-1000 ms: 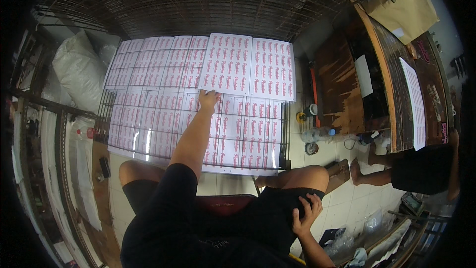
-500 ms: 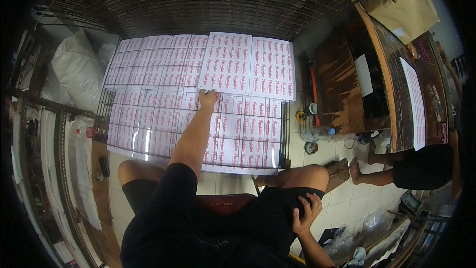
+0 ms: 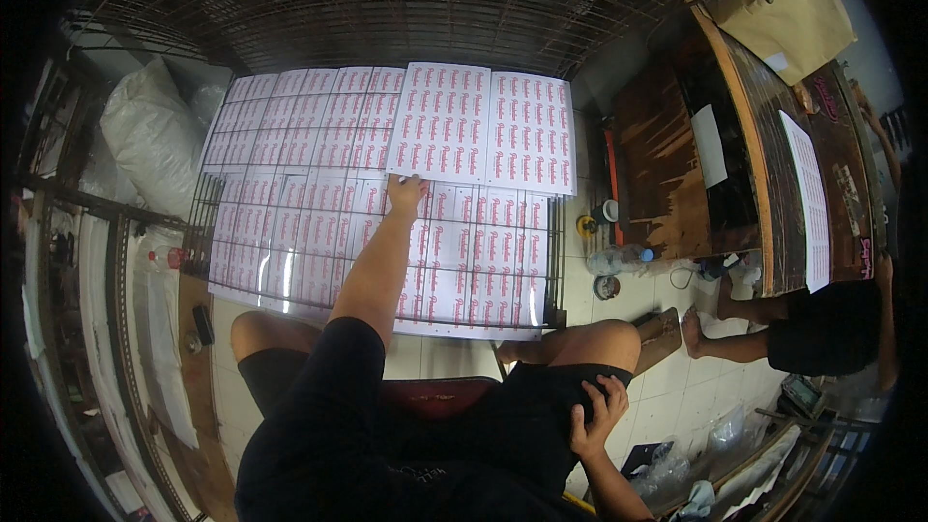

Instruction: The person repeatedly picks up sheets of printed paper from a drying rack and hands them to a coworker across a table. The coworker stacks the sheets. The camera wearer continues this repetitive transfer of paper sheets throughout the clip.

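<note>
My left hand (image 3: 406,197) reaches forward to the near left corner of a white sheet printed with rows of red lettering (image 3: 440,126). Its fingers are closed at that edge, and the thumb side is partly hidden. Right beside this sheet lies a second printed sheet (image 3: 532,130), also on top of the wire rack (image 3: 553,271). More sheets of the same print (image 3: 474,271) show beneath the rack's wires, in front and to the left. My right hand (image 3: 601,416) rests on my right thigh with its fingers spread, holding nothing.
Stacked wire racks (image 3: 387,10) rise at the far side. A stuffed white sack (image 3: 150,135) stands left. To the right are a worn wooden table (image 3: 744,135) with another printed sheet (image 3: 807,203), a plastic bottle (image 3: 619,259) on the floor, and another person's legs (image 3: 744,329).
</note>
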